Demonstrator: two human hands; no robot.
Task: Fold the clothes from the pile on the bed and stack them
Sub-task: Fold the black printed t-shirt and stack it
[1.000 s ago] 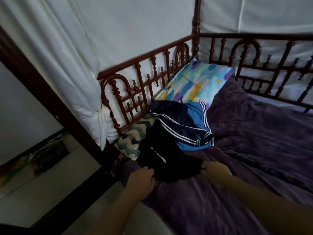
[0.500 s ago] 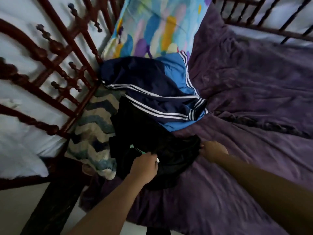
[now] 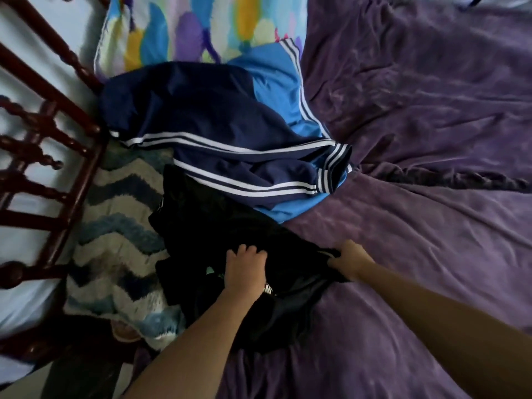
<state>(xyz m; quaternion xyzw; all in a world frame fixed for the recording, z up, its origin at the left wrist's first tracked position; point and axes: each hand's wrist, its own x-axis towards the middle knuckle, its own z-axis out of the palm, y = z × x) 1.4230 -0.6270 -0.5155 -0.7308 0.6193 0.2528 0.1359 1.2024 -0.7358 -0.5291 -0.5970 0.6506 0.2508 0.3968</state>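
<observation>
1 garment [image 3: 207, 223]; L hand [image 3: 245, 270] still grips

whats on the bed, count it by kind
clothes: 2 (black garment, blue striped jacket)
pillows: 1 (colourful pillow)
covers: 2 (zigzag throw, purple cover)
total: 5

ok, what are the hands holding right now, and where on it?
Both hold the black garment. The left hand grips bunched fabric near its middle, and the right hand pinches its right-hand edge.
</observation>
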